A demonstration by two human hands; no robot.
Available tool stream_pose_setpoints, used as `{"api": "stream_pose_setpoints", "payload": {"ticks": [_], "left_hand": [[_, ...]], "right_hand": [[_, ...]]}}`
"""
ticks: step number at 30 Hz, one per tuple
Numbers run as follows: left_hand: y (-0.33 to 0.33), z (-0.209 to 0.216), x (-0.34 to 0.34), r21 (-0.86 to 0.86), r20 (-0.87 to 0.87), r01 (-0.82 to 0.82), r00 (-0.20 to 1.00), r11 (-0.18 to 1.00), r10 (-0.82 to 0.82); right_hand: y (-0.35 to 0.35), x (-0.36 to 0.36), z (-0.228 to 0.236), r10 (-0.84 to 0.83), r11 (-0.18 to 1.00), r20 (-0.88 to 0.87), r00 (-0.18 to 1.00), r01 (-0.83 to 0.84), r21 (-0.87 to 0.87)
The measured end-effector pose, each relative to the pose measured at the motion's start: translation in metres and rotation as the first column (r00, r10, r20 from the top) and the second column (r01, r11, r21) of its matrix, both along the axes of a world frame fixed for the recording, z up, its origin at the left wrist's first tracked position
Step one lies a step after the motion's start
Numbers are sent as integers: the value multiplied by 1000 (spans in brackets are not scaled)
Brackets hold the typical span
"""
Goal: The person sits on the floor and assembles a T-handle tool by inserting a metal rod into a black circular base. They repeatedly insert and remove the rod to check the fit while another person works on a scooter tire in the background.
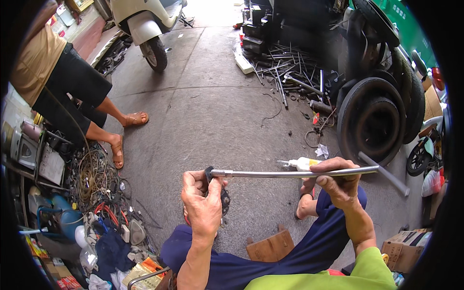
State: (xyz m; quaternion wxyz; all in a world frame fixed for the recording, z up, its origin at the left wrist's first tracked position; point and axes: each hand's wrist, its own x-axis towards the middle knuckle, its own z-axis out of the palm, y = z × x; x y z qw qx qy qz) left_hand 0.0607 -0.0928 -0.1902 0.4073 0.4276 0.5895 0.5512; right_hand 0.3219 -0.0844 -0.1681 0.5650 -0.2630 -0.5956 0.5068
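A brown cardboard box (405, 246) sits at the lower right on the concrete floor (212, 116), and a green sign (408, 26) hangs at upper right. The right hand (338, 181) pinches a long silver metal rod (295, 173) and a small white glue tube (300, 164). The left hand (202, 200) has its fingers pressed around the rod's black end piece (217, 191). Stacked black tyres (379, 113) stand beyond.

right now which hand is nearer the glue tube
Right. The right hand holds the metal rod with the glue tube right against its fingers. The left hand is at the rod's other end, well away from the tube.
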Motion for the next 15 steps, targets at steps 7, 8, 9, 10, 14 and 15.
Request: {"api": "stream_pose_setpoints", "payload": {"ticks": [7, 8, 9, 10, 14, 15], "left_hand": [[-4, 2, 3, 37, -19, -9, 1000, 999, 9], [-2, 3, 2, 43, -33, 5, 999, 999, -4], [-2, 3, 4, 25, -12, 7, 1000, 1000, -6], [-4, 2, 6, -6, -26, 19, 999, 1000, -19], [-2, -4, 9, -15, 144, 65, 988, 998, -62], [0, -10, 9, -41, 181, 78, 981, 996, -69]], "right_hand": [[-1, -10, 1, -349, 920, 107, 931, 362, -147], [1, -11, -1, -384, 901, 82, 920, 393, -182], [3, -12, 0, -434, 873, 99, 895, 445, -197], [0, -11, 0, -488, 823, 133, 863, 506, -258], [8, -13, -3, -551, 805, 123, 825, 565, -180], [9, -14, -2, -521, 823, 125, 844, 536, -186]]}}
